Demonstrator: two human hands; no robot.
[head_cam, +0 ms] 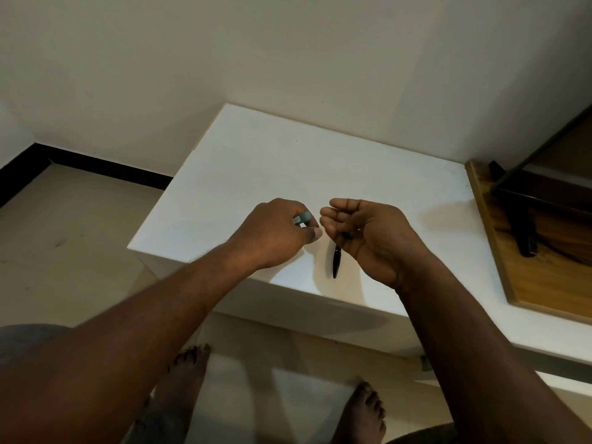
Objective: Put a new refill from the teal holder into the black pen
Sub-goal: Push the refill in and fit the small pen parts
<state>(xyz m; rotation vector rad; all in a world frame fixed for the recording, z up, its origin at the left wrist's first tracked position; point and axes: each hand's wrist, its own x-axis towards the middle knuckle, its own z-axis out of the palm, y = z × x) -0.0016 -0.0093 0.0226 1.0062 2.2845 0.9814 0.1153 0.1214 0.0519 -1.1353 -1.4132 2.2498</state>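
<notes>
The slim black pen (336,262) points down toward the white counter's (288,161) front edge, its upper end gripped in the curled fingers of the right hand (368,232). Just beside it, nearer the left edge, the left hand (275,233) pinches the small teal plastic holder (302,217) between thumb and fingers, above the counter

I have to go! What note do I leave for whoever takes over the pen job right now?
Left hand grips the teal holder over the white table.
Right hand holds the black pen, pointing down.
Done: both things are in hand.
Left: pull a refill from the holder and fit it into the pen. No refill shows yet; whether the pen is opened, I cannot tell.
</notes>
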